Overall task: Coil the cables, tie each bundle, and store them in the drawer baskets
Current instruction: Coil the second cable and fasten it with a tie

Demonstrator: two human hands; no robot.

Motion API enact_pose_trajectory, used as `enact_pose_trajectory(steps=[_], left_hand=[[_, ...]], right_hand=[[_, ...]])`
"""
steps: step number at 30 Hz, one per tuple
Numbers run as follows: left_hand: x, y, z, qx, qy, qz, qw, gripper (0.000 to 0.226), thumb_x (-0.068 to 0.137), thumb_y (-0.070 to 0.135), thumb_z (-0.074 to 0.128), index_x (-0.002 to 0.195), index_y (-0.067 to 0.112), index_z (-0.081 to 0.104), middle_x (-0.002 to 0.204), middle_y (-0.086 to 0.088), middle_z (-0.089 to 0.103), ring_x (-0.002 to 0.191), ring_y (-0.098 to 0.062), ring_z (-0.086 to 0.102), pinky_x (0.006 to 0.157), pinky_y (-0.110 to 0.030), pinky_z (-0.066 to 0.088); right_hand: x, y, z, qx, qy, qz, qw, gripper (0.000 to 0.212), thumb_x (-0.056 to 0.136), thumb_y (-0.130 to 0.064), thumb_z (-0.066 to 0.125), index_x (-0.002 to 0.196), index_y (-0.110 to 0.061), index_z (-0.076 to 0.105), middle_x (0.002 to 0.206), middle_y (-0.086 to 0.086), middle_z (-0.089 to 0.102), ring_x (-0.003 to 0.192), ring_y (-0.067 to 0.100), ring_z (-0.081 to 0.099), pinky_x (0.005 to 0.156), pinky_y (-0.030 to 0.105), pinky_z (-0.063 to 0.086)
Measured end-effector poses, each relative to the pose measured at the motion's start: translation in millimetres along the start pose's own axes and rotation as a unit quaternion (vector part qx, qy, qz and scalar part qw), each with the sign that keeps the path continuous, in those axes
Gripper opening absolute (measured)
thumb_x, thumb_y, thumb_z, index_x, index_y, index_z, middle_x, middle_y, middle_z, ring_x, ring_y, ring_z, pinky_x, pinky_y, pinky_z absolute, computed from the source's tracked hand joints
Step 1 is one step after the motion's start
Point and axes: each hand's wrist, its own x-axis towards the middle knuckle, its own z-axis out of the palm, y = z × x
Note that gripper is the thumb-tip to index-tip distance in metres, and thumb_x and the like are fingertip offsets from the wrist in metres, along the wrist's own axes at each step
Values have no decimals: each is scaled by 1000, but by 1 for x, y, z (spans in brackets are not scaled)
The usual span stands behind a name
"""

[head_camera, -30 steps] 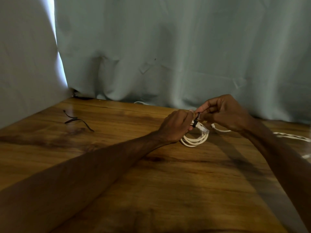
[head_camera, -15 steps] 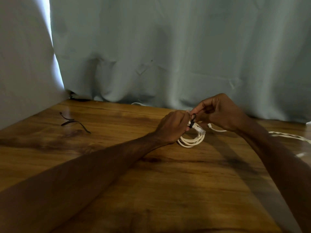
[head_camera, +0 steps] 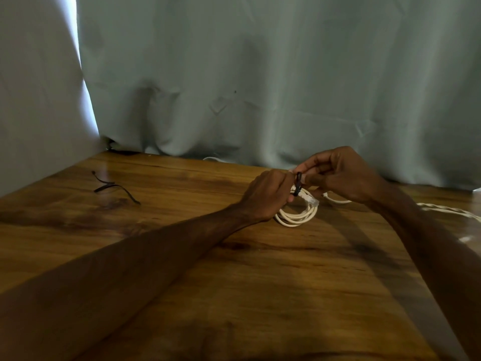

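A coiled white cable (head_camera: 299,216) lies on the wooden table (head_camera: 260,282) in the middle right, its clear plug (head_camera: 311,200) pointing right. My left hand (head_camera: 268,195) grips the top of the coil with curled fingers. My right hand (head_camera: 341,175) pinches a short black tie (head_camera: 298,183) that wraps the coil where both hands meet. Part of the coil is hidden under my left hand. No drawer basket is in view.
Loose black ties (head_camera: 114,187) lie at the far left of the table. Another white cable (head_camera: 450,211) trails off the right edge, and a white cable end (head_camera: 338,200) lies behind my right hand. Grey-green curtains (head_camera: 260,87) hang close behind the table.
Both hands have stayed on the coil; my right hand has worked the black tie slightly upward at the top of the bundle. The camera view has shifted a little.
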Motion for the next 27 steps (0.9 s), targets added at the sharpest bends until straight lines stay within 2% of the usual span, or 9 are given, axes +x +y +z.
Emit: enact_pose_trajectory(steps=[4, 8, 14, 17, 19, 22, 25, 27], left_hand=[[1, -1, 1, -2, 4, 3, 1000, 52, 108, 26, 38, 60, 27, 56, 50, 8, 61, 47, 0, 57, 68, -44, 54], [2, -3, 1, -6, 3, 7, 1000, 50, 107, 24, 38, 62, 26, 57, 50, 7, 62, 48, -7, 60, 65, -46, 54], [1, -3, 3, -24, 23, -8, 999, 59, 110, 27, 34, 58, 20, 61, 43, 10, 58, 43, -3, 58, 61, -26, 50], [2, -4, 3, -7, 38, -13, 999, 61, 109, 28, 35, 56, 18, 63, 44, 9, 60, 45, -7, 62, 65, -28, 54], [4, -6, 3, -12, 49, -25, 998, 59, 108, 28, 37, 56, 18, 63, 47, 5, 63, 48, -10, 65, 67, -33, 56], [6, -9, 3, -14, 75, -44, 996, 61, 107, 31, 38, 52, 19, 59, 44, 2, 61, 47, -9, 63, 65, -34, 52], [8, -10, 3, -40, 86, -67, 993, 67, 109, 37, 38, 46, 19, 55, 40, 4, 55, 42, -7, 56, 59, -25, 44], [11, -10, 2, -42, 103, -90, 990, 68, 108, 46, 36, 46, 19, 48, 43, 4, 51, 46, -10, 52, 58, -29, 40]], right_hand=[[1, 0, -1, -4, 3, 11, 1000, 17, 91, 7, 68, 104, -1, 76, 94, 16, 79, 81, 21, 76, 65, 30, 64], [-1, -1, 2, 3, 2, 28, 1000, 16, 95, 4, 64, 105, 0, 75, 94, 14, 79, 76, 12, 76, 60, 22, 60], [2, -1, 5, 16, 10, 60, 998, 17, 102, -14, 60, 100, -7, 76, 84, 6, 77, 70, 8, 70, 59, 18, 57], [3, 1, 7, 12, -35, 99, 994, 29, 102, -31, 59, 92, -9, 76, 69, -4, 72, 63, 8, 65, 56, 18, 53], [1, 2, 8, -3, -87, 120, 989, 30, 100, -35, 61, 93, -11, 76, 75, -3, 77, 70, 11, 73, 62, 22, 56], [-1, 5, 9, -44, -117, 114, 986, 21, 93, -25, 73, 106, -9, 76, 93, 5, 80, 87, 21, 77, 73, 32, 61], [-1, 5, 10, -17, -102, 125, 987, 22, 90, -14, 76, 109, -4, 74, 97, 13, 79, 86, 24, 76, 70, 32, 62], [0, 7, 9, 7, -83, 136, 987, 22, 89, -11, 77, 109, -3, 74, 97, 16, 79, 83, 24, 76, 69, 32, 62]])
